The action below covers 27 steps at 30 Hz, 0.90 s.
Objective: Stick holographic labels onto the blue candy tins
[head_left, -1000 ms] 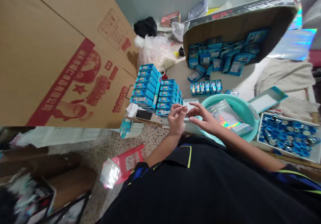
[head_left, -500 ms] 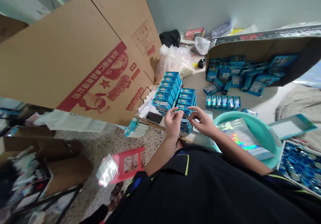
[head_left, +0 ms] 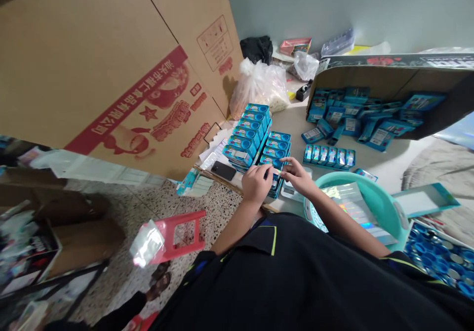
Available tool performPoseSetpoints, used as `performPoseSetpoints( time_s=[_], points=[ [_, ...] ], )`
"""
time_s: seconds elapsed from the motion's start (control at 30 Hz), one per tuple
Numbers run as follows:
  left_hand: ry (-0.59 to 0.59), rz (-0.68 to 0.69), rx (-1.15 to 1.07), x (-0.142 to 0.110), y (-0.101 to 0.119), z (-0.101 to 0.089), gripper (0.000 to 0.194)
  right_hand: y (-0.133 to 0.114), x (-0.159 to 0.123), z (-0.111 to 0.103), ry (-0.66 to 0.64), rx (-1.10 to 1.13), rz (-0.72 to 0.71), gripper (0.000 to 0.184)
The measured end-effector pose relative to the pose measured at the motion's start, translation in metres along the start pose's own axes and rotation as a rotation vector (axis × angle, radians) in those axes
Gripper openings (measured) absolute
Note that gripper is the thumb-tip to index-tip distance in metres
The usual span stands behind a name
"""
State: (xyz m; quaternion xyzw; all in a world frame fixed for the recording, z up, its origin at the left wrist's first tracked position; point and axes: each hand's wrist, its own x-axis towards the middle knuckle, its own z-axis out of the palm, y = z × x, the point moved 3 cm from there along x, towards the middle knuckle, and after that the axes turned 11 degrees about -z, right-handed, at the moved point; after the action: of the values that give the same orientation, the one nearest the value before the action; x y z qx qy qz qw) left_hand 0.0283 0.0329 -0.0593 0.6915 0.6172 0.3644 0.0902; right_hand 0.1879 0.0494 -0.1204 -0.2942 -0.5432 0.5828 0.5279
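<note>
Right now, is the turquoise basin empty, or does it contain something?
Not empty: shiny plastic sheets lie inside the turquoise basin. How full it is below them, I cannot tell.

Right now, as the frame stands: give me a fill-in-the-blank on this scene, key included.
1. The left hand and right hand are close together, by stacks of ____ boxes.
2. Beside the stacks lies a phone, coloured ____.
3. Iridescent plastic sheets lie in the turquoise ____.
4. Shiny clear plastic lies on the pink ____.
Missing: blue; black; basin; stool.
</note>
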Motion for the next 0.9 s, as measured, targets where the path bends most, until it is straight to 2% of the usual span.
performPoseSetpoints(
  time_s=[0.2,0.37,0.47,0.53,0.63,0.7,0.77,0.83,0.9],
  points=[
    [-0.016,-0.038,0.029,0.000,0.000,0.000,0.029,0.003,0.000,0.000,0.012,0.072,0.017,0.058],
    [0.040,-0.032,0.134,0.000,0.003,-0.002,0.032,0.020,-0.003,0.007,0.118,0.131,-0.018,0.069],
    [0.053,-0.011,0.159,0.002,0.005,-0.003,0.031,0.037,-0.007,0.010,0.158,-0.117,-0.019,0.070],
    [0.061,0.020,0.160,0.004,0.005,-0.004,0.030,0.046,-0.013,0.005,0.150,-0.359,0.025,0.059],
    [0.114,0.095,0.128,0.006,0.000,-0.005,0.028,0.047,-0.035,-0.029,0.192,-0.622,0.116,0.032],
    [0.170,0.193,0.076,0.005,-0.005,-0.004,0.025,0.038,-0.061,-0.069,0.258,-0.815,0.219,0.017],
    [0.183,0.364,0.009,-0.001,-0.007,-0.003,0.021,0.024,-0.098,-0.113,0.347,-1.014,0.384,0.019],
    [0.088,0.558,-0.066,-0.012,-0.004,-0.001,0.023,0.010,-0.140,-0.151,0.424,-1.184,0.595,0.025],
    [-0.066,0.692,-0.150,-0.025,0.004,0.001,0.030,0.000,-0.178,-0.177,0.445,-1.303,0.798,0.026]
  ],
)
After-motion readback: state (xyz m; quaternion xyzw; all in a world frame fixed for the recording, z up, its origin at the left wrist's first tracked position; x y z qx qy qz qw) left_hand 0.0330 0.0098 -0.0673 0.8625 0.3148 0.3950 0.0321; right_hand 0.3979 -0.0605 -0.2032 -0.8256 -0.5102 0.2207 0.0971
